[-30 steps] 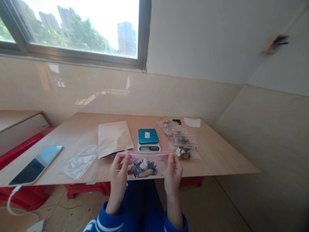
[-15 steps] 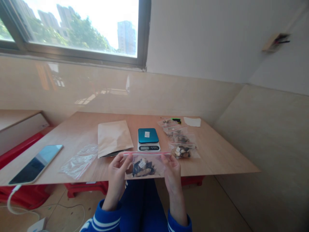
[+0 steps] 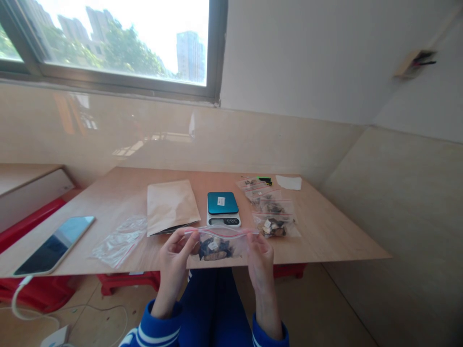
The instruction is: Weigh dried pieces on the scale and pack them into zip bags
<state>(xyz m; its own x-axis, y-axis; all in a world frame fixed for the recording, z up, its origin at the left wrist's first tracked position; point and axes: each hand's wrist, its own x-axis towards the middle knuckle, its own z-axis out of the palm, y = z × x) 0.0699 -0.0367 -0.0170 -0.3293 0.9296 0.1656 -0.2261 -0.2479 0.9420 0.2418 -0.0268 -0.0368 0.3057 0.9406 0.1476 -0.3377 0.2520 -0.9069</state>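
Observation:
Both my hands hold up a clear zip bag with red-lined seal strips, just over the table's front edge. Inside are dark and tan dried pieces with a small white label. My left hand pinches its left top corner, and my right hand pinches the right one. The seal's two strips bow slightly apart. Behind the bag stand a digital kitchen scale with a teal top and a kraft paper envelope.
A wooden board table rests on red stools. Several filled zip bags lie right of the scale, near a white paper slip. On the left lie a crumpled clear bag and a smartphone with a white cable.
My hands have drawn closer together, and the bag's top has bowed. Its seal strips now show slightly apart instead of lying as one straight line.

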